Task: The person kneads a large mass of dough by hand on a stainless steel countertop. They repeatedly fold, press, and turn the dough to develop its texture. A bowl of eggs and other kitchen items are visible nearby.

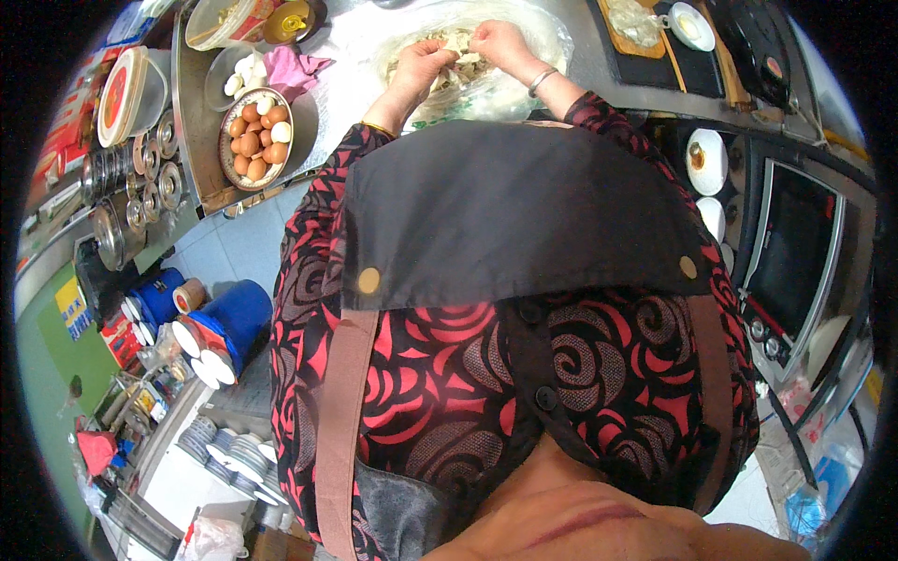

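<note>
Both of my hands are at the top middle of the head view, over a clear plastic bag (546, 66) spread on the metal counter. Pale, torn food pieces (449, 78), perhaps mushrooms, lie in a heap on the bag. My left hand (423, 66) pinches one end of a pale piece (459, 41) between thumb and fingers. The fingers of my right hand (499, 43) close on its other end, above the heap. The hands are a short way apart. What exactly the piece is cannot be told.
To the left stand a bowl of brown eggs (256, 140), a clear bowl of peeled eggs (238, 76), a pink cloth (298, 70) and plastic tubs (126, 98). A wooden board (631, 31) and a small white dish (691, 26) lie at right, above an oven (796, 245).
</note>
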A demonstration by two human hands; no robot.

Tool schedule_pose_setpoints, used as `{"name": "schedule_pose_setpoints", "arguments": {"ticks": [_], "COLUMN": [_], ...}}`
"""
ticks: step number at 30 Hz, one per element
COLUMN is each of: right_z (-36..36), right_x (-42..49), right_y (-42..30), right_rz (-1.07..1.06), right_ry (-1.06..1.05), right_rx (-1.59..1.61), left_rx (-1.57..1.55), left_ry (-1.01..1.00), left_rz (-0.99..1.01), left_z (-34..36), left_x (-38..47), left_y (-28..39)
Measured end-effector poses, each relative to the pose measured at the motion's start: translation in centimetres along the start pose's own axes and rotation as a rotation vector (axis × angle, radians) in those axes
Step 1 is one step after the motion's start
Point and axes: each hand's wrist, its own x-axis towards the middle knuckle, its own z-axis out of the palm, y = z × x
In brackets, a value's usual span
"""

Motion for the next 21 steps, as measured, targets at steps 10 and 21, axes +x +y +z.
{"name": "schedule_pose_setpoints", "arguments": {"ticks": [10, 21], "right_z": [-0.2, 0.6], "right_x": [-0.8, 0.0], "right_y": [-1.5, -1.5], "right_rz": [0.133, 0.019], "right_ry": [-0.288, -0.148], "right_rx": [0.666, 0.395], "left_rx": [0.173, -0.283], "left_ry": [0.115, 0.092], "left_rz": [0.044, -0.133], "left_z": [0.0, 0.9], "left_x": [0.3, -0.8], "left_y": [-0.8, 0.0]}}
